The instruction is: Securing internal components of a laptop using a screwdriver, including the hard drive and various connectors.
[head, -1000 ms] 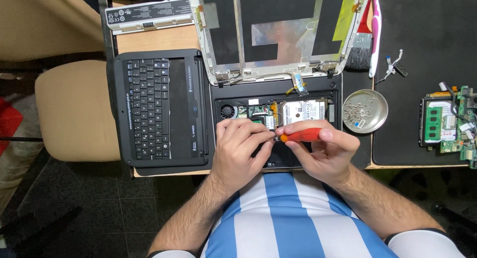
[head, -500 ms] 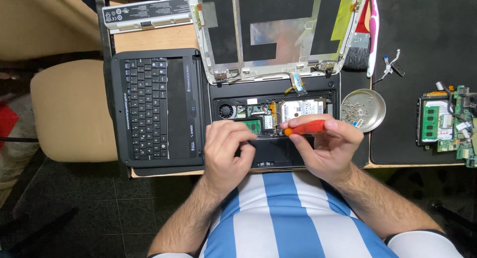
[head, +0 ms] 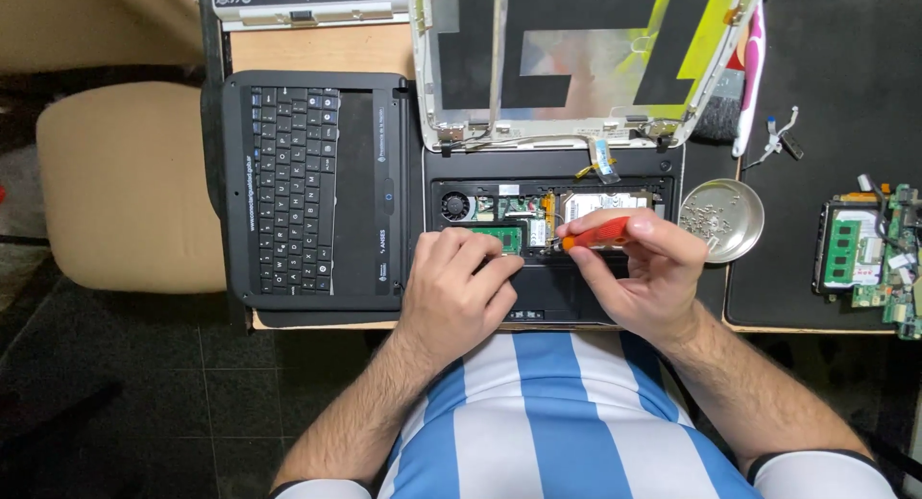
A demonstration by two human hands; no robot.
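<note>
Over an opened black laptop base (head: 547,292) at the desk's near edge: right hand (head: 642,273) closed around an orange-handled screwdriver (head: 597,234), tip pointing left toward the exposed boards; left hand (head: 459,290) just beside it, fingers curled down, fingertips (head: 507,260) pressing beside a green memory stick (head: 494,236), gripping nothing visible. To the right, a round shiny metal dish (head: 722,219) of tiny screws; to the left, a matte black keyboard panel (head: 312,189).

1. On the desk (head: 317,52), centre: opened laptop base (head: 552,288), detached screen lid (head: 576,57) just behind.
2. Left of base: removed keyboard panel (head: 317,187).
3. Right of base: small dish (head: 722,219) holding screws.
4. Far right: circuit board (head: 864,254) on a mat (head: 845,96).
</note>
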